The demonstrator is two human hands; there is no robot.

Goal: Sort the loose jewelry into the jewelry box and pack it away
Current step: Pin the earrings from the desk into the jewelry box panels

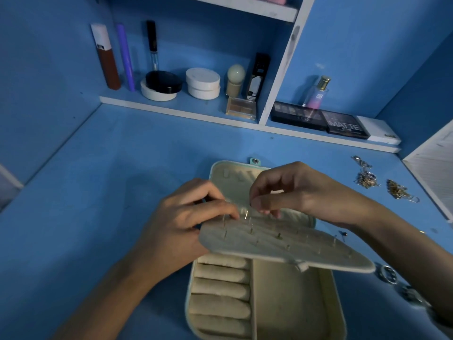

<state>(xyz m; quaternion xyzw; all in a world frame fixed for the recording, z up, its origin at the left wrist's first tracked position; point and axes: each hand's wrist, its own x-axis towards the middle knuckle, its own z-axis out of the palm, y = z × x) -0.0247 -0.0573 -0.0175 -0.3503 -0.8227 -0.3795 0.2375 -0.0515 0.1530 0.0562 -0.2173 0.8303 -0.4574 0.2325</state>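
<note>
Open cream jewelry box (289,303), left hand (186,217) gripping its studded panel (282,244), right hand (294,192) pinching a stud (247,214)

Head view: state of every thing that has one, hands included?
jewelry box, open, lid laid back.
earring panel, lifted and tilted over the base, studs poking through.
ring rolls, bare, no rings showing.
left hand, grips the panel's left edge.
right hand, pinches a small piece at the panel's far edge.
loose chains, tangled on the table, outside the box.
perfume bottle, upright, capped.
</note>
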